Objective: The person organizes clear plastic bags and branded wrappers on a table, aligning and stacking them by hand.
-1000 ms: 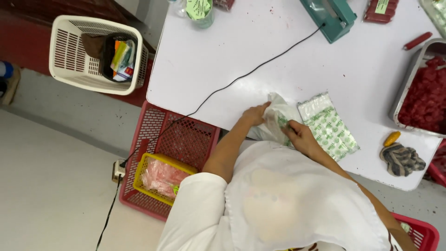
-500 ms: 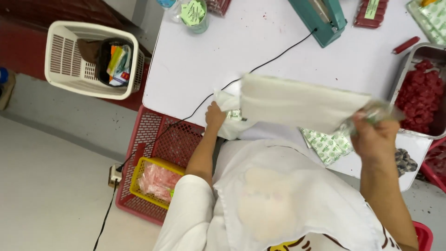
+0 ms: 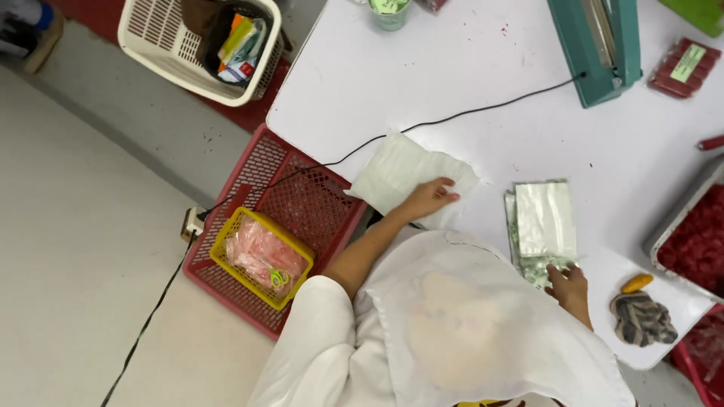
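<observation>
Half a second on, the large white sheet I saw lifted and stretched between both hands is back down on the desk (image 3: 483, 83). I count one white cloth-like sheet (image 3: 403, 172) lying flat at the desk's near-left edge, with my left hand (image 3: 431, 199) resting on its right corner, fingers loosely curled and pressing down, not pinching. My right hand (image 3: 569, 288) has dropped to the near end of one stack of clear and green-printed bags (image 3: 543, 224), fingertips touching its lower edge; I cannot tell whether they grip a bag or only rest there.

One teal heat sealer (image 3: 597, 47) sits at the far side of the desk, one black cable (image 3: 467, 114) running from it across the top and off the left edge. One sealed pack of red sausages (image 3: 685, 66) lies beside the sealer. One metal tray (image 3: 682, 243) of red pieces stands at the right edge, with one orange object (image 3: 637, 283) and one dark patterned cloth (image 3: 642, 318) near it.

On the floor: one red crate (image 3: 298, 203), one yellow basket (image 3: 260, 256) inside it, one white basket (image 3: 185, 45).
</observation>
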